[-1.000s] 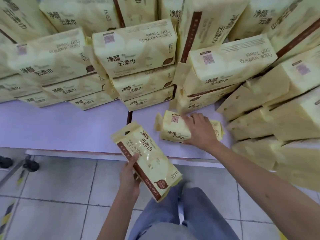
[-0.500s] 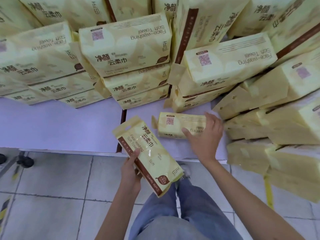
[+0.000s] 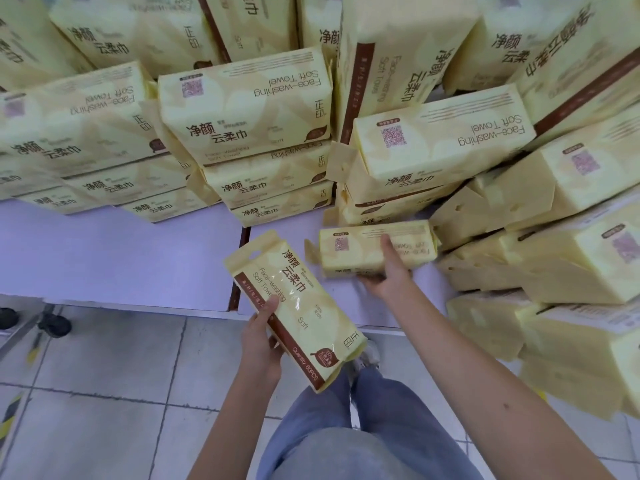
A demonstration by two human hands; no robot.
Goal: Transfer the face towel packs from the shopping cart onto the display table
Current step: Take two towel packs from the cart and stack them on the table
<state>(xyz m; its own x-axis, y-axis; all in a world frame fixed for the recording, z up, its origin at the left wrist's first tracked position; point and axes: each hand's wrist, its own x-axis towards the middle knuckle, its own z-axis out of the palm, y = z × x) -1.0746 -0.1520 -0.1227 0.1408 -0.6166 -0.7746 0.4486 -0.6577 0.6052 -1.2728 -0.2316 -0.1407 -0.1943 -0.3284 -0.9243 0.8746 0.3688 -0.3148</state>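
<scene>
My left hand (image 3: 261, 336) grips a yellow face towel pack (image 3: 298, 306) with a brown stripe, held tilted in front of the table's near edge. My right hand (image 3: 389, 271) is closed around a second yellow pack (image 3: 367, 245), thumb on top and fingers underneath, at the pale purple display table (image 3: 104, 258). This pack lies lengthwise just in front of a stack of the same packs (image 3: 433, 147). The shopping cart is out of view.
Several stacks of identical yellow packs (image 3: 249, 119) fill the back and right of the table. A dark seam (image 3: 239, 271) splits the tabletop. Grey floor tiles (image 3: 104, 393) and my jeans (image 3: 363, 427) lie below. A black wheel (image 3: 55, 325) sits at the left.
My right hand turned the small pack lengthwise, slid it toward the stacks and shifted from resting on top to gripping it from the near side. The left hand's pack barely moved.
</scene>
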